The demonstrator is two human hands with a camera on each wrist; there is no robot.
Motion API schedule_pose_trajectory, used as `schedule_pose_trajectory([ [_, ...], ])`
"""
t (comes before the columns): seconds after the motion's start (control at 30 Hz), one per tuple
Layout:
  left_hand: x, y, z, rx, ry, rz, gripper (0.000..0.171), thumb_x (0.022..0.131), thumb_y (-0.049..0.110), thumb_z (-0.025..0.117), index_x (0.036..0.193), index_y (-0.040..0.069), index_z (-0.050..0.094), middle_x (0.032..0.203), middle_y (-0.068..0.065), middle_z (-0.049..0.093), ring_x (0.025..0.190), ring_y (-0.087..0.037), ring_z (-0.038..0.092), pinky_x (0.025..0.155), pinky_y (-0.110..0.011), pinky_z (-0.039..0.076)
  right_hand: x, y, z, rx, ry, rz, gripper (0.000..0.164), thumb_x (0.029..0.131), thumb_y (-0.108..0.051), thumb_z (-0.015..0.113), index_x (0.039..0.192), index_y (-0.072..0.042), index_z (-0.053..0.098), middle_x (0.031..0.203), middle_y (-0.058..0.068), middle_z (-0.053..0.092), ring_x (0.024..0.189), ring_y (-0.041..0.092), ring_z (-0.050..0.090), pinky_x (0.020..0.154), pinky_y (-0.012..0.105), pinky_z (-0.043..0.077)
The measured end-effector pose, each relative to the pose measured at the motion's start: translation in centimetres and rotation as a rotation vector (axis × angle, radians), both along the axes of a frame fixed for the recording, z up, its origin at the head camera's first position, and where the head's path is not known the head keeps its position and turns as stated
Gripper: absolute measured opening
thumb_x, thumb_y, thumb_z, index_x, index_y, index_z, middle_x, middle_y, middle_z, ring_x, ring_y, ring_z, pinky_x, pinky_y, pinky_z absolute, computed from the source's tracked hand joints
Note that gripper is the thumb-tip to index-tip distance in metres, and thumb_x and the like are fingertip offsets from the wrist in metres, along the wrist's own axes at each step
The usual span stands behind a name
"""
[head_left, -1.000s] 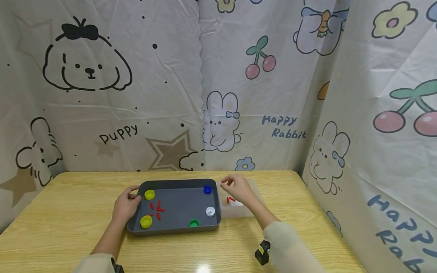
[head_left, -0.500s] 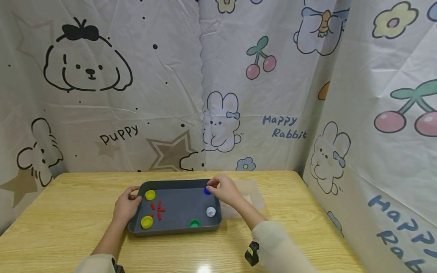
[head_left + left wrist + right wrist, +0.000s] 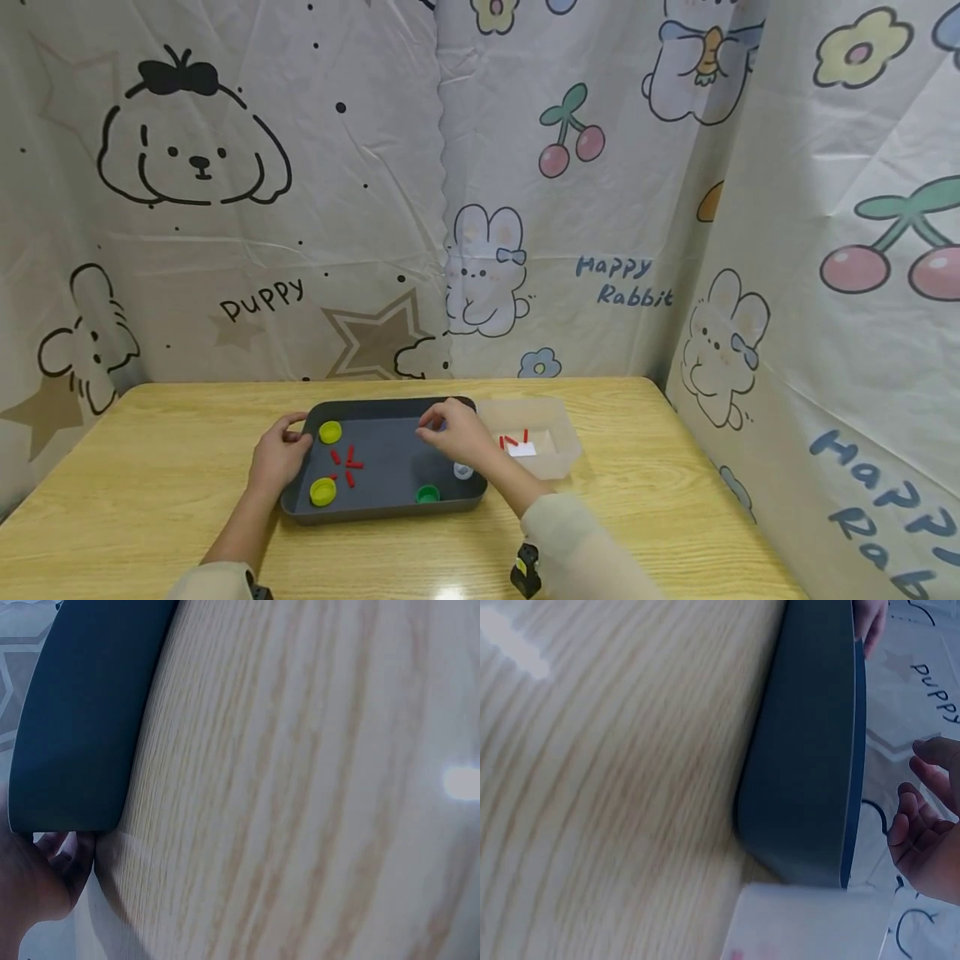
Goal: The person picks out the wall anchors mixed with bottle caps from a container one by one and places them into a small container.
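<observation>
Our right hand point(image 3: 455, 432) has moved left over the dark grey rectangular tray point(image 3: 386, 454).
It mostly hides a round blue cap point(image 3: 441, 425); whether it pinches anything, we cannot tell. Our left hand point(image 3: 279, 454) grips the tray.

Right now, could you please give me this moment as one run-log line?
Left hand: grips tray, left end; right hand: above tray, hold unclear; red sticks: some in tray, some in box

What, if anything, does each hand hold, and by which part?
Left hand: the grey tray, by its left end. Right hand: whether it holds anything cannot be told.
</observation>
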State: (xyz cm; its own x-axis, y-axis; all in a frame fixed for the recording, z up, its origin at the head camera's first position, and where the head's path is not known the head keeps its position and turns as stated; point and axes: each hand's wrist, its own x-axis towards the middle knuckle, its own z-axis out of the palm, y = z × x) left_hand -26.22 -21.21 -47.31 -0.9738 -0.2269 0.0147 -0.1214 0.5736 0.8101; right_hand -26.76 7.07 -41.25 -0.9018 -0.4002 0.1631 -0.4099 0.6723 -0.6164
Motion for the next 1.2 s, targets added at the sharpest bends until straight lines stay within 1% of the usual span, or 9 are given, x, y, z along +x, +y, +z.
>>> schedule_pose_trajectory([
  [0.17, -0.1, -0.2, 0.1, 0.000, -0.003, -0.006, 0.045, 0.092, 0.018, 0.050, 0.134, 0.006, 0.045, 0.114, -0.026, 0.056, 0.101, -0.036, 0.054, 0.079, -0.044, 0.041, 0.4, -1.5, -0.2, 0.012, -0.016, 0.028, 0.011, 0.087, -0.026, 0.065, 0.091, -0.016, 0.070, 0.088, 0.000, 0.057, 0.070, 0.006, 0.048, 0.060, 0.021, 0.040],
  [0.33, -0.1, -0.2, 0.1, -0.002, -0.007, -0.004, 0.045, 0.092, 0.019, 0.050, 0.135, 0.006, 0.045, 0.115, -0.025, 0.056, 0.102, -0.037, 0.054, 0.080, -0.046, 0.041, 0.9, -2.8, -0.5, 0.040, 0.000, 0.056, 0.012, 0.087, -0.027, 0.065, 0.092, -0.017, 0.070, 0.087, -0.001, 0.058, 0.069, 0.004, 0.048, 0.059, 0.019, 0.040],
  [0.5, -0.1, -0.3, 0.1, 0.001, -0.009, -0.006, 0.045, 0.092, 0.019, 0.050, 0.135, 0.007, 0.045, 0.115, -0.025, 0.056, 0.101, -0.036, 0.054, 0.080, -0.046, 0.041, 1.2, -4.1, -1.1, 0.055, -0.001, 0.089, 0.013, 0.086, -0.027, 0.066, 0.093, -0.017, 0.070, 0.085, -0.001, 0.057, 0.068, 0.004, 0.047, 0.059, 0.018, 0.039],
  [0.7, -0.2, -0.3, 0.0, 0.005, -0.012, -0.007, 0.045, 0.092, 0.018, 0.050, 0.135, 0.007, 0.044, 0.116, -0.025, 0.056, 0.101, -0.036, 0.054, 0.081, -0.045, 0.042, 1.5, -5.6, -2.0, 0.069, 0.020, 0.114, 0.012, 0.085, -0.026, 0.067, 0.092, -0.016, 0.071, 0.083, -0.002, 0.057, 0.067, 0.001, 0.045, 0.058, 0.016, 0.037],
  [0.83, -0.1, -0.2, 0.1, 0.009, -0.009, -0.012, 0.045, 0.092, 0.018, 0.050, 0.135, 0.007, 0.044, 0.117, -0.026, 0.056, 0.103, -0.037, 0.054, 0.081, -0.046, 0.042, 1.7, -6.4, -2.4, 0.074, 0.026, 0.121, 0.012, 0.085, -0.025, 0.068, 0.091, -0.015, 0.071, 0.081, -0.002, 0.056, 0.065, 0.001, 0.043, 0.057, 0.016, 0.036],
  [1.2, 0.1, -0.1, -0.1, 0.003, 0.002, -0.003, 0.045, 0.091, 0.017, 0.049, 0.134, 0.006, 0.045, 0.115, -0.026, 0.057, 0.101, -0.036, 0.056, 0.080, -0.045, 0.043, 2.1, -7.9, -3.3, 0.097, -0.015, 0.090, 0.012, 0.083, -0.026, 0.070, 0.088, -0.015, 0.071, 0.079, -0.001, 0.055, 0.062, 0.002, 0.042, 0.055, 0.016, 0.036],
])
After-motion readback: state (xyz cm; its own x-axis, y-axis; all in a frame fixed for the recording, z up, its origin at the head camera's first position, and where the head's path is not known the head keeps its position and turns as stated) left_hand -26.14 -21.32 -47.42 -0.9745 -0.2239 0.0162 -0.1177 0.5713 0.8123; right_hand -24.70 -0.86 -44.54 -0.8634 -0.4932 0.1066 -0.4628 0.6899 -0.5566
